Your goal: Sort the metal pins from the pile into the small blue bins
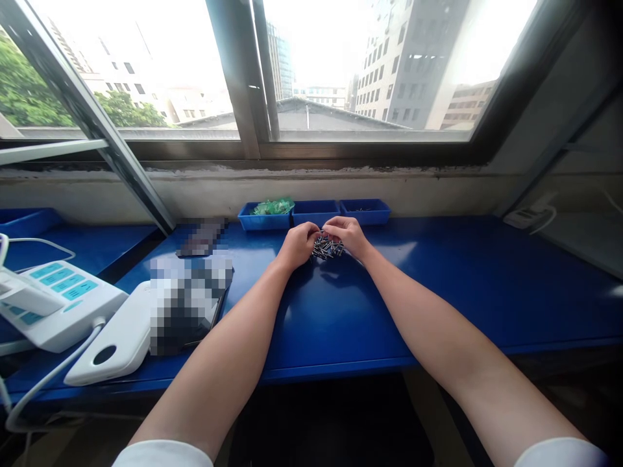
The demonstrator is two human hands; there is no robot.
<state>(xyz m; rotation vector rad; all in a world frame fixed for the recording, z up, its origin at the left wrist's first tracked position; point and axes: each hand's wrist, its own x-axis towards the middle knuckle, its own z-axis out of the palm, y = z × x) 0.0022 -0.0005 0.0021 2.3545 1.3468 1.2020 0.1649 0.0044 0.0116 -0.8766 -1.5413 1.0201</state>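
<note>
A pile of small, thin metal pieces (329,249), silver and dark, lies on the blue tabletop (335,331). Just over its far side, my left hand (296,248) is closed, with thumb and forefinger pinched together. My right hand (349,235) comes in from the other side, also in a pinch. The fingertips of both hands almost meet above the pile. Whatever they hold between them is too small and too covered by the fingers to name.
Behind my hands stand three blue bins: the left bin (265,222) has green material in it, the middle bin (311,217) sits beside it, and the right bin (370,215) contains small dark pieces. A white power strip (111,301), a white power bank (121,347) and blurred flat objects lie left.
</note>
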